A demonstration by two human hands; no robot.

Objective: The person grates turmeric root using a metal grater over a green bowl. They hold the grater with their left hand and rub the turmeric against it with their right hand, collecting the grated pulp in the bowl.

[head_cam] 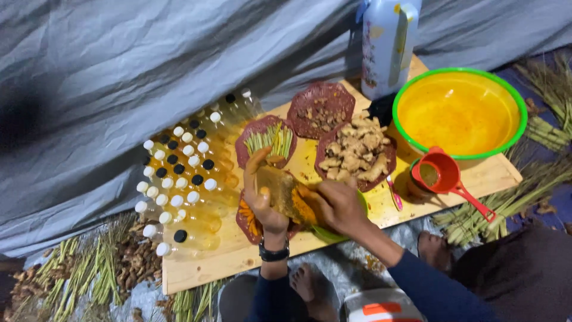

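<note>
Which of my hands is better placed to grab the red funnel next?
Probably the right. Your right hand sits nearer the red funnel. Your left hand is on the far side of the yellow-stained cloth bundle, which both hands grip, so one must let go first.

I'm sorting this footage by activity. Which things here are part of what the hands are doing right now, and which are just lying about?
In hand:
- left hand and right hand, both gripping a yellow-stained cloth bundle
- green bowl under it

Lying about:
- capped bottles
- plate of ginger pieces
- plate of green stalks
- big yellow basin
- red strainer
- white jug
</note>
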